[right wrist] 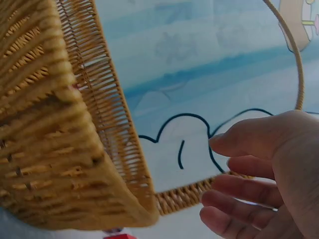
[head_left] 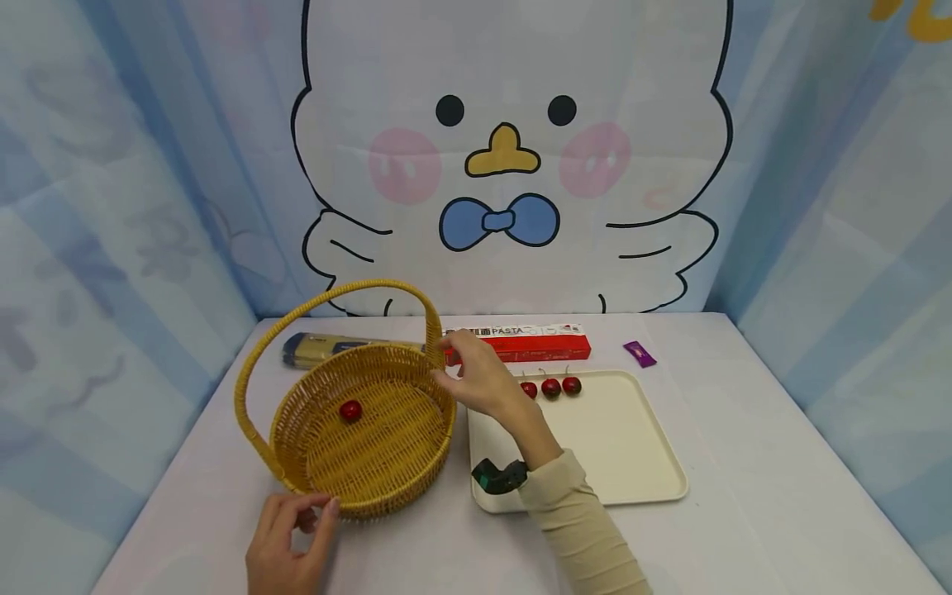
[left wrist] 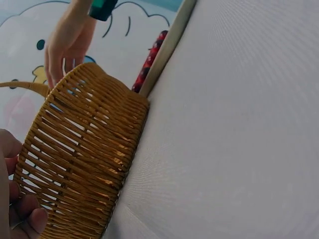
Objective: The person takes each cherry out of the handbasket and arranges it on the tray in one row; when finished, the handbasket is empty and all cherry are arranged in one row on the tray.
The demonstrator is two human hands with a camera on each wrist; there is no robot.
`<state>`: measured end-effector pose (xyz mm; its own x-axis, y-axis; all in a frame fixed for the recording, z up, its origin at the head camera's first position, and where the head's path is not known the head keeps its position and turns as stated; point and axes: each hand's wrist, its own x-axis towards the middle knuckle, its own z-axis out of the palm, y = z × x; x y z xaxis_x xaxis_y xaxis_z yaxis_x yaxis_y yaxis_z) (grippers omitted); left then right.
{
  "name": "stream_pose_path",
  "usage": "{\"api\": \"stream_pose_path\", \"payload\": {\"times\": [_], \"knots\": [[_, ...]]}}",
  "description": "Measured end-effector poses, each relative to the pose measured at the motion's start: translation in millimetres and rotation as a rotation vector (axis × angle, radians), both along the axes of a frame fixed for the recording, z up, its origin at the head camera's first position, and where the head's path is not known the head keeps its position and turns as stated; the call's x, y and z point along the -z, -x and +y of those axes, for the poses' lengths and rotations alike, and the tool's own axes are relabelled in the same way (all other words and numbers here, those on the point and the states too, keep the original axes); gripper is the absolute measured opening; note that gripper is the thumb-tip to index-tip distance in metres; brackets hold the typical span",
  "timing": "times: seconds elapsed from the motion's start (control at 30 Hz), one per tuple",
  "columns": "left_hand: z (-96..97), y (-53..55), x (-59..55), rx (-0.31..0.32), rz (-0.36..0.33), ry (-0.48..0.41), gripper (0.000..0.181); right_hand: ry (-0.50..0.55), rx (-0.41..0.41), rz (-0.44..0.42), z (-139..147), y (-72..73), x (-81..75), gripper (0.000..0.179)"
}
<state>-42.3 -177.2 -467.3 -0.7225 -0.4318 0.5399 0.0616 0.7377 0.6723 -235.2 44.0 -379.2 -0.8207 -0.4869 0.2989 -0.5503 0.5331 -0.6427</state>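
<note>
A round wicker basket (head_left: pixel 387 450) with a tall arched handle stands left of centre, with one dark red cherry (head_left: pixel 350 411) inside. My left hand (head_left: pixel 286 541) is at the basket's near rim, thumb and fingertips pinching the edge. In the left wrist view, left fingers (left wrist: pixel 32 214) lie against the woven side. My right hand (head_left: pixel 479 376) reaches over to the right foot of the handle. Its thumb and fingers are spread apart in the right wrist view, overlapping the handle (right wrist: pixel 187 196) there.
Right of the basket lies a cream tray (head_left: pixel 610 438) with cherries (head_left: pixel 551 388) in a row at its far edge, partly behind my right wrist. At the back are a red pasta box (head_left: pixel 531 343), a yellowish packet (head_left: pixel 320 349) and a small purple wrapped piece (head_left: pixel 640 354).
</note>
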Motion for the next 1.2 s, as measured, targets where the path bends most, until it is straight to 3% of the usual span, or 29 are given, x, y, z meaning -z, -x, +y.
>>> {"api": "stream_pose_path", "payload": {"times": [0.17,0.5,0.93,1.2], "knots": [[0.0,0.6,-1.0,0.006,-0.007,0.006,0.018,-0.025,-0.059,-0.035,-16.2,2.0,3.9,0.040],[0.0,0.9,-3.0,0.005,-0.014,0.022,0.017,-0.188,-0.151,-0.070,-50.2,5.3,11.8,0.047],[-0.4,0.4,-3.2,0.009,-0.027,0.025,0.016,-0.322,-0.198,-0.046,-84.5,20.1,-3.0,0.049],[-1.4,-0.1,-1.5,0.017,0.003,0.025,0.019,-0.419,-0.281,-0.115,-117.9,33.1,11.3,0.048]]}}
